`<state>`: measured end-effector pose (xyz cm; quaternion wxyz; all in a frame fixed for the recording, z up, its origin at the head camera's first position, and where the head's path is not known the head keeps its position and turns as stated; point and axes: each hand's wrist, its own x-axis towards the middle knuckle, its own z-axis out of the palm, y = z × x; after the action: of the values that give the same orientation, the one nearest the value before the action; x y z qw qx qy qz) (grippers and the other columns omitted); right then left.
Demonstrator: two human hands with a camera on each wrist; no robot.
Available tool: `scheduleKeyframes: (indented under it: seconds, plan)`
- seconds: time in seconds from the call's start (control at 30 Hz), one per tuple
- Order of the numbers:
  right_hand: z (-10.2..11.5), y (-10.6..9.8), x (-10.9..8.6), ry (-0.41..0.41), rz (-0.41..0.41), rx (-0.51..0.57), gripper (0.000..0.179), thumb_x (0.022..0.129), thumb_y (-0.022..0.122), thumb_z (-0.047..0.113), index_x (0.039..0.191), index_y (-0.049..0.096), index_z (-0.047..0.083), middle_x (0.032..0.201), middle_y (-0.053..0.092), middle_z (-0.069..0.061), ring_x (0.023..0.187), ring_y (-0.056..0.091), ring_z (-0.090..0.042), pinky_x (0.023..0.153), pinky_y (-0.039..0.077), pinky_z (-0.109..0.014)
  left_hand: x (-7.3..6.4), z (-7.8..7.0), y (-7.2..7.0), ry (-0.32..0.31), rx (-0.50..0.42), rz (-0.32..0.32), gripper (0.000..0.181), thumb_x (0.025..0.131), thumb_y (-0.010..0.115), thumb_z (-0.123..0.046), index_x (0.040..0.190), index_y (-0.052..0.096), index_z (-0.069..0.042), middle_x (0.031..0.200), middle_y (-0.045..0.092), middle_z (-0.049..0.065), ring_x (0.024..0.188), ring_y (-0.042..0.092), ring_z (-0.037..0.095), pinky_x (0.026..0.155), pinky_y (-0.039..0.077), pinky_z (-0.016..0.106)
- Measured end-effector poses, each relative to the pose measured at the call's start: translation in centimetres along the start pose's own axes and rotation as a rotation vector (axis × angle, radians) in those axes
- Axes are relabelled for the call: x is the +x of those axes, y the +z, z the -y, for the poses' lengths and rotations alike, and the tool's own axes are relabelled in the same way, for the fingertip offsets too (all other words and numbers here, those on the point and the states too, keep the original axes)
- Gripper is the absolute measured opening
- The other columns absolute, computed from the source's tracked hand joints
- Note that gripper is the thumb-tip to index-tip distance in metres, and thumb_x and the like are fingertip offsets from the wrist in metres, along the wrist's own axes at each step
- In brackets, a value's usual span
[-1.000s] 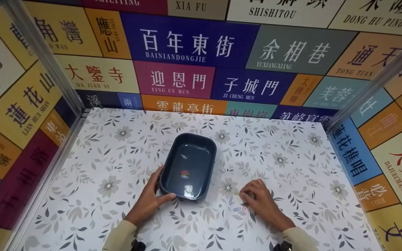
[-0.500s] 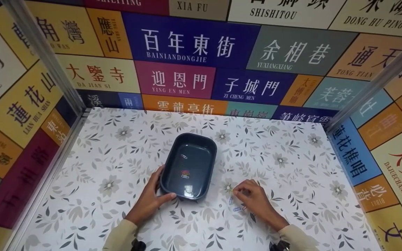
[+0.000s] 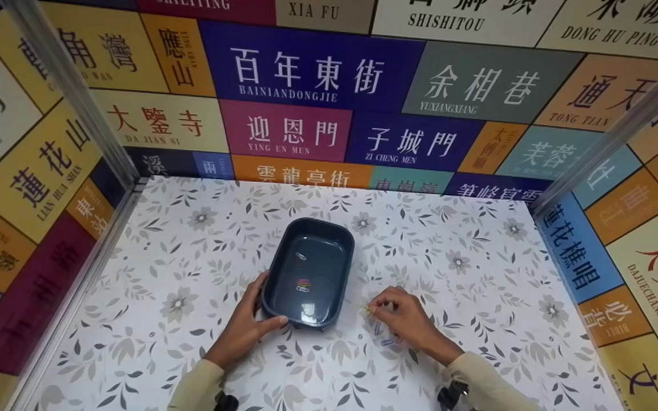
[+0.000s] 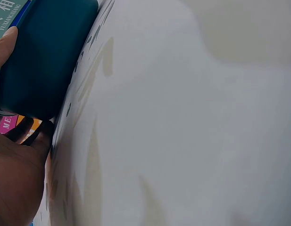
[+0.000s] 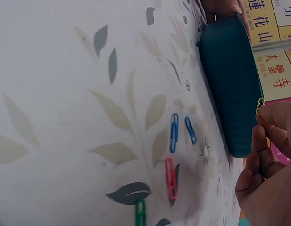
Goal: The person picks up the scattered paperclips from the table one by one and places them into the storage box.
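A deep, dark blue rectangular dish (image 3: 349,274) stands on the table. My left hand (image 3: 242,331) holds its near left corner, thumb at the near rim and fingers along the left side. Inside the dish lie a pale paper clip (image 3: 301,256) and a small cluster of coloured clips (image 3: 303,284). Right of the dish, my right hand (image 3: 408,321) pinches a yellow paper clip (image 5: 260,106) between thumb and forefinger, above the table. On the cloth under that hand the right wrist view has two blue clips (image 5: 174,133), a red clip (image 5: 170,178) and a green clip (image 5: 140,214).
A white tablecloth (image 3: 192,257) with grey leaves and flowers covers the table. Upright panels (image 3: 306,63) with coloured Chinese lettering enclose the back and both sides, with metal posts (image 3: 72,91) at the corners.
The right hand has moved left toward the dish with the yellow paper clip, away from the loose clips. The left hand and the dish have stayed in place.
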<state>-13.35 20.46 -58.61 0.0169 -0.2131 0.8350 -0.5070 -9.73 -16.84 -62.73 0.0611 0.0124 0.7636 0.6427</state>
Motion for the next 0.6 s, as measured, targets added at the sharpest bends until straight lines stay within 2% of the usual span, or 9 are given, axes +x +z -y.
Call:
scheduleKeyframes:
  seconds: [0.17, 0.27, 0.47, 0.6]
  plan:
    - [1.0, 0.1, 1.1, -0.055, 0.024, -0.014, 0.008, 0.098, 0.082, 0.005, 0.095, 0.084, 0.013, 0.094, 0.077, -0.002, 0.086, 0.062, -0.018, 0.077, 0.048, -0.035, 0.1, 0.0, 0.1, 0.001, 0.01, -0.009, 0.111, 0.091, 0.092, -0.017, 0.178, 0.022, -0.019, 0.181, 0.026, 0.009, 0.165, 0.028, 0.032, 0.134, 0.024, 0.053]
    - [1.6, 0.2, 1.8, -0.056, 0.049, -0.032, 0.007, 0.098, 0.082, 0.006, 0.095, 0.084, 0.011, 0.093, 0.077, -0.003, 0.087, 0.062, -0.016, 0.077, 0.049, -0.035, 0.1, 0.0, 0.1, 0.005, 0.013, -0.01, 0.112, 0.091, 0.093, -0.016, 0.178, 0.022, -0.019, 0.18, 0.026, 0.009, 0.165, 0.029, 0.032, 0.134, 0.024, 0.052]
    - [2.7, 0.0, 2.8, -0.068, 0.086, -0.043, 0.007, 0.101, 0.08, 0.009, 0.098, 0.085, 0.013, 0.095, 0.075, -0.004, 0.091, 0.064, -0.027, 0.078, 0.048, -0.04, 0.0, 0.0, 0.1, 0.025, 0.015, -0.011, 0.112, 0.09, 0.093, -0.015, 0.177, 0.023, -0.018, 0.179, 0.03, 0.008, 0.164, 0.032, 0.031, 0.133, 0.025, 0.052]
    - [3.2, -0.2, 3.5, -0.067, 0.108, -0.044, 0.006, 0.101, 0.08, 0.012, 0.1, 0.086, 0.014, 0.096, 0.076, -0.001, 0.092, 0.066, -0.027, 0.079, 0.048, -0.04, 0.0, 0.0, 0.0, 0.029, 0.014, -0.009, 0.112, 0.09, 0.093, -0.014, 0.177, 0.024, -0.018, 0.179, 0.03, 0.008, 0.164, 0.032, 0.031, 0.133, 0.026, 0.052]
